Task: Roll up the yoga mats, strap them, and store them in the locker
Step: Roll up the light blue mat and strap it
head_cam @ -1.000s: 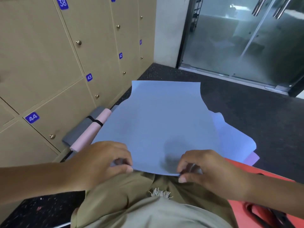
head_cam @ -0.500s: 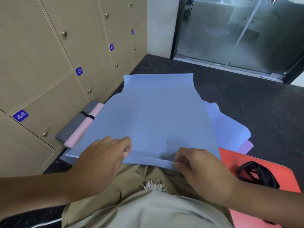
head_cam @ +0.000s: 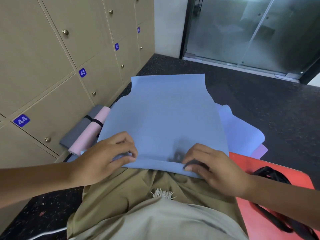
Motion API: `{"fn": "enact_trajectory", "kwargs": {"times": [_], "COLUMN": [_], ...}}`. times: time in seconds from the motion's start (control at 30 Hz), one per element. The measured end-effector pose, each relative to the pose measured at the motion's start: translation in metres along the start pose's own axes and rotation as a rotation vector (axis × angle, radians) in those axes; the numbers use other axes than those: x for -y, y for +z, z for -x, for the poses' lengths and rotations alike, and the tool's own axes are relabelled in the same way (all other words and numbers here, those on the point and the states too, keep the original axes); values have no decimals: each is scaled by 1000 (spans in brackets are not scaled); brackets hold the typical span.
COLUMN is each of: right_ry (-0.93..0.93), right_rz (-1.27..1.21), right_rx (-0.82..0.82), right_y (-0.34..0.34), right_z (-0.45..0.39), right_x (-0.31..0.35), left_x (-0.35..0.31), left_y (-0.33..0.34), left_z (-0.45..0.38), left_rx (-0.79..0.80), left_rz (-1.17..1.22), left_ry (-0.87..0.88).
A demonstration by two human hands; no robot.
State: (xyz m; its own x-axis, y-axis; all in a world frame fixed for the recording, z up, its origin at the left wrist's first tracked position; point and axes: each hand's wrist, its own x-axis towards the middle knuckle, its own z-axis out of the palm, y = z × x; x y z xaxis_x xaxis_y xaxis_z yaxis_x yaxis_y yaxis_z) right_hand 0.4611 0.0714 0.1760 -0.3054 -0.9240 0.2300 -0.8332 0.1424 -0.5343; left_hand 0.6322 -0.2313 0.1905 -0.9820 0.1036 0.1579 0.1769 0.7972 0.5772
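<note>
A blue yoga mat (head_cam: 166, 118) lies spread out on the dark floor in front of me, its near edge turned over into a small fold. My left hand (head_cam: 105, 156) pinches that folded edge at its left end. My right hand (head_cam: 209, 165) grips the same edge at its right end. Black straps (head_cam: 270, 175) lie on a red mat (head_cam: 256, 213) at the right. A rolled pink mat (head_cam: 90, 134) with a black strap around it rests beside a grey mat (head_cam: 78, 130) against the lockers (head_cam: 52, 84).
Beige numbered lockers, all closed, line the left wall. A lighter blue mat (head_cam: 242, 134) and a lilac mat (head_cam: 261, 150) stick out from under the blue one at the right. Glass doors (head_cam: 251, 32) stand at the far end of the dark floor (head_cam: 268, 101).
Both hands have turned the near edge of the blue mat over into a fold and shifted slightly forward. The view has tilted down, showing more of the red mat and straps.
</note>
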Motion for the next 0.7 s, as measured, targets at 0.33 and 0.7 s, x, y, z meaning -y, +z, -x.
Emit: {"fn": "enact_trajectory", "kwargs": {"times": [0.33, 0.7], "right_ry": [-264, -249], "right_rz": [228, 491], "right_rx": [-96, -158], "right_y": [5, 8], "right_z": [3, 1], "right_x": [-17, 0], "left_x": [13, -6], "left_y": [3, 16], "left_z": [1, 0], "left_rx": [-43, -130], "left_rz": [-157, -334], "left_ry": [188, 60]}}
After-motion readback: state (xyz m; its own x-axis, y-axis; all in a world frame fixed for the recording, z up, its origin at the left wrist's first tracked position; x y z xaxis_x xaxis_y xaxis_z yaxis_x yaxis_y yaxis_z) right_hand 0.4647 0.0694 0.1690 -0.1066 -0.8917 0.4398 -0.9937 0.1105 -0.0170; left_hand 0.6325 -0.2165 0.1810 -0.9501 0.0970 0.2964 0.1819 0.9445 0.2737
